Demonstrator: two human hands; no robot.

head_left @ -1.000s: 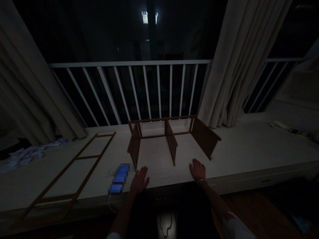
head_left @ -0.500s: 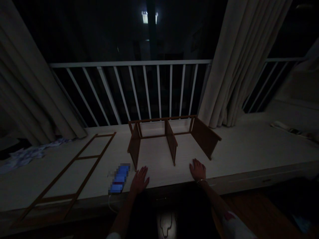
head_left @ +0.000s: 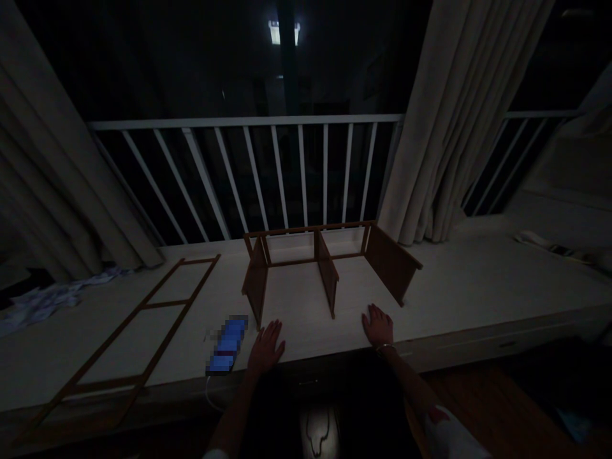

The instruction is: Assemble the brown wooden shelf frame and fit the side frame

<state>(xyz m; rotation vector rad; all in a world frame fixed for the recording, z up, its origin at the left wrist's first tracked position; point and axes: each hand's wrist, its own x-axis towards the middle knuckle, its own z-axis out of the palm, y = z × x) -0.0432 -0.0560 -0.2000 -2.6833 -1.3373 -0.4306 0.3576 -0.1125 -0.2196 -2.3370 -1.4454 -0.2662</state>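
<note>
My left hand (head_left: 266,347) lies flat on the pale window ledge, fingers stretched out, holding nothing. Its fingertips are close to the front corner of a partly built brown wooden shelf (head_left: 327,268); whether they touch it I cannot tell. My right hand (head_left: 378,326), with a thin bracelet at the wrist, also rests palm down on the ledge, fingers slightly spread, in front of the shelf's right panel. Three upright panels join a long frame at the back of the shelf. Left of my left hand lies a phone (head_left: 228,344) with a blurred blue screen and a white cable.
A ladder-like wooden frame (head_left: 165,305) lies along the left of the ledge (head_left: 459,280), overhanging its front edge. White railings (head_left: 301,172) stand behind the shelf, before a dark window. Curtains (head_left: 430,140) hang on both sides. Crumpled cloth or paper (head_left: 52,296) lies far left.
Everything in view has shifted slightly to the left, as the camera moved a little. Both hands keep their places on the ledge, and the shelf has not moved.
</note>
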